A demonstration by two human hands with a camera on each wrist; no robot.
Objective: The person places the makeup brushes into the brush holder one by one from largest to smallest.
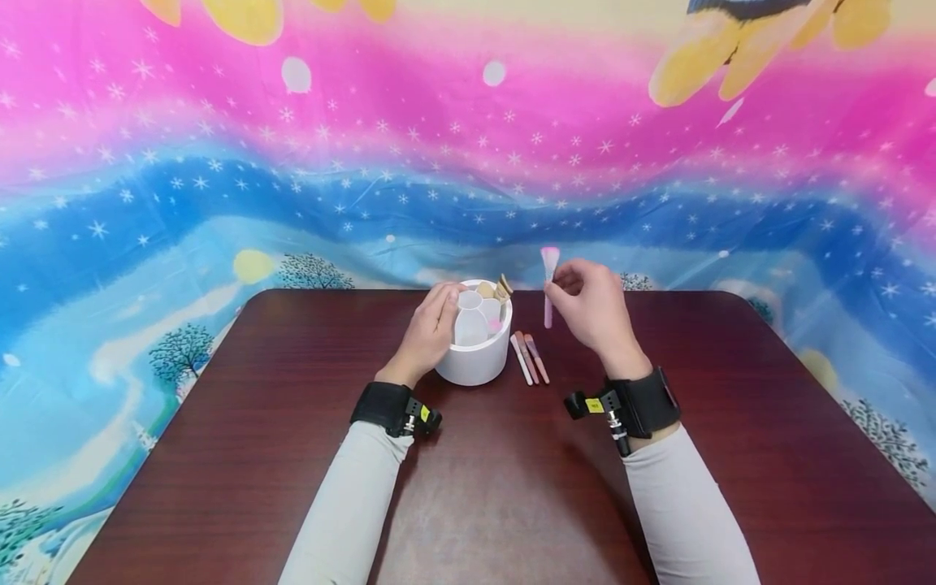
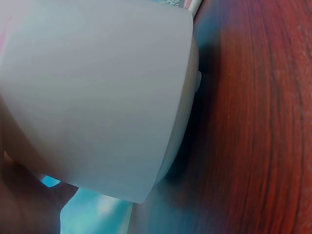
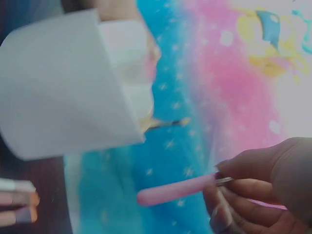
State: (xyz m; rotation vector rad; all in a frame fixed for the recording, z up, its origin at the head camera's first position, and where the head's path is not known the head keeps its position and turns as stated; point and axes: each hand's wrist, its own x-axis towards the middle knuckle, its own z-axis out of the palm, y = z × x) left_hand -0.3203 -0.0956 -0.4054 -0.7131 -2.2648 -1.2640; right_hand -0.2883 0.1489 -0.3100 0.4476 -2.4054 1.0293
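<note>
A makeup brush (image 1: 548, 313) with a pink handle and a fan of white and pink bristles stands nearly upright in the air. My right hand (image 1: 595, 305) pinches it between thumb and fingers just below the bristles; its pink handle (image 3: 175, 190) points toward the holder in the right wrist view. My left hand (image 1: 431, 325) holds the left side of a white round brush holder (image 1: 475, 366), fingers at the rim. Inside the holder are clear compartments (image 1: 471, 325), with gold-coloured brush pieces (image 1: 503, 288) sticking out at the back right and something pink (image 1: 495, 325) lower down.
Several slim makeup brushes (image 1: 530, 357) lie side by side on the dark red wooden table (image 1: 504, 487), right of the holder. A colourful printed cloth (image 1: 468, 162) hangs behind the table's far edge.
</note>
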